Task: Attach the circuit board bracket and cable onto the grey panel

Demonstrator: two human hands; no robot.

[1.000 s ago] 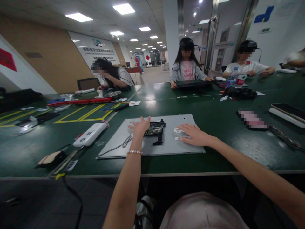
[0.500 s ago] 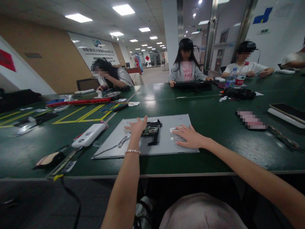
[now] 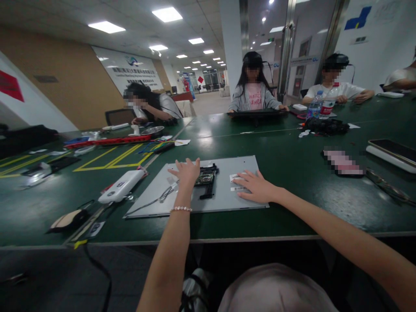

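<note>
A flat grey metal panel (image 3: 227, 200) lies on the green table in front of me. Near its middle sits a black bracket (image 3: 211, 190) with a green circuit board (image 3: 204, 178) in it. My left hand (image 3: 187, 173), fingers spread, is over the panel just left of the board and partly covers it; whether it touches cannot be made out. On the panel's right side my right hand (image 3: 255, 185) lies flat with fingers apart, beside white labels (image 3: 238, 189). A thin grey cable (image 3: 152, 201) runs across the panel's left part.
Left of the panel are a white power bank (image 3: 121, 186) and a beige-and-black object (image 3: 68, 220). A phone (image 3: 342, 162) and a dark-screened device (image 3: 394, 154) lie to the right. Bottles (image 3: 328, 104) stand farther back. Across the table a person (image 3: 255, 93) holds a dark flat panel (image 3: 256, 114).
The grey panel and both my hands have shifted very slightly left in view. Across the table, the person's dark panel has moved a little left. My hands keep their spread pose.
</note>
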